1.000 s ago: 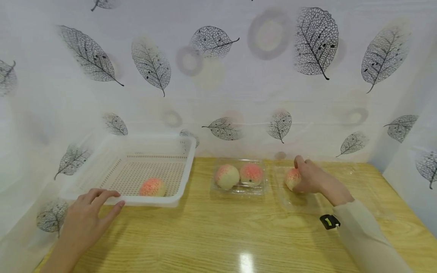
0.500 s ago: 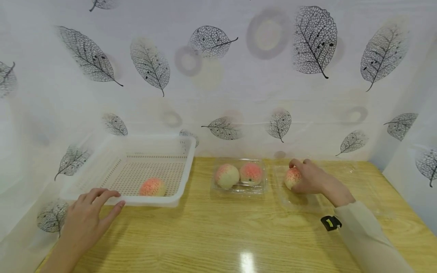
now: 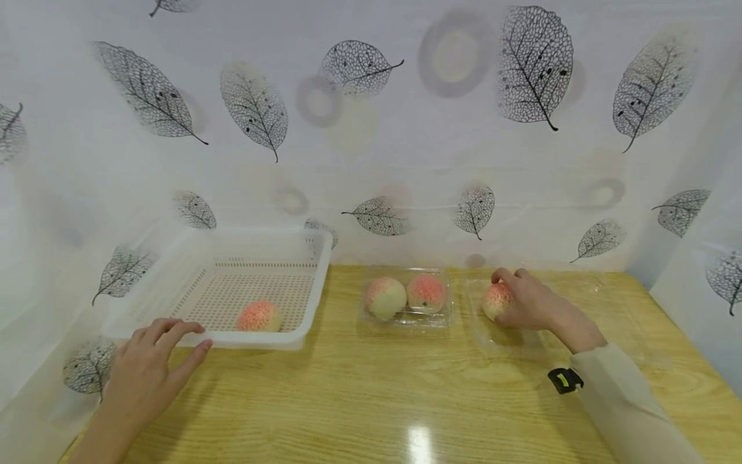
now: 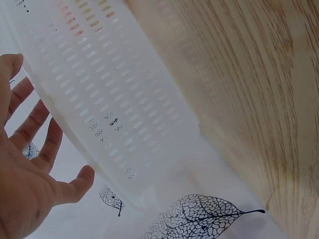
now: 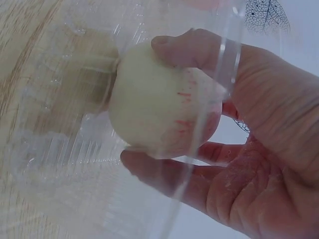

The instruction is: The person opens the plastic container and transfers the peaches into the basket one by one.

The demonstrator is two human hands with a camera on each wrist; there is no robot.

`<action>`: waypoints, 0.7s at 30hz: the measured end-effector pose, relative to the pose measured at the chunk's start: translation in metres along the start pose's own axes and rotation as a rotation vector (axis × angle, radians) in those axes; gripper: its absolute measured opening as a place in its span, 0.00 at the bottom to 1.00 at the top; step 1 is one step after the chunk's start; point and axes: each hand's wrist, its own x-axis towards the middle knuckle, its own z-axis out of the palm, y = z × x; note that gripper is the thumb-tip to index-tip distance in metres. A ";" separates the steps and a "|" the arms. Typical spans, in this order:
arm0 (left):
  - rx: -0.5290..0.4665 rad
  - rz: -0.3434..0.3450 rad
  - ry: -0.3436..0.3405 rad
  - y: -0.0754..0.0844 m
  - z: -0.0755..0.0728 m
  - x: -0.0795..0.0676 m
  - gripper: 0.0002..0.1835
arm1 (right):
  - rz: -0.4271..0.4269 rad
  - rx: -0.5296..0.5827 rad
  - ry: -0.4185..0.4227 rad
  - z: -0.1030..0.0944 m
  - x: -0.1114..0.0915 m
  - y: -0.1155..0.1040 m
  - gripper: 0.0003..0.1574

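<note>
At the right, my right hand (image 3: 530, 303) grips a pink-and-cream peach (image 3: 496, 302), thumb on one side and fingers on the other. This peach (image 5: 149, 104) is inside a clear plastic clamshell box (image 3: 504, 348), whose wall crosses in front of it in the right wrist view. My left hand (image 3: 145, 367) rests at the front rim of a white perforated basket (image 3: 255, 341), fingers loosely bent and thumb spread apart. Seen from the left wrist, the fingertips of the left hand (image 4: 35, 164) are right at the rim. One peach (image 3: 259, 316) lies inside the basket near its front.
A second clear box (image 3: 406, 325) with two peaches (image 3: 386, 298) stands mid-table at the back. The wooden table (image 3: 348, 399) ends at a white leaf-print curtain (image 3: 394, 148) behind and at the sides. The right-hand box's thin clear lid (image 3: 614, 316) spreads right.
My right hand has settled a little round the peach, its fingers shifting slightly left. The left hand stays at the basket rim.
</note>
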 end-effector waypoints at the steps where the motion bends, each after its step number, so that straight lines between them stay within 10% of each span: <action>1: 0.000 0.002 0.001 0.000 0.000 0.000 0.15 | -0.004 -0.006 0.002 0.000 0.000 0.000 0.41; 21: -0.028 -0.005 0.009 0.001 0.000 -0.001 0.15 | -0.015 -0.013 -0.037 -0.002 -0.005 -0.001 0.42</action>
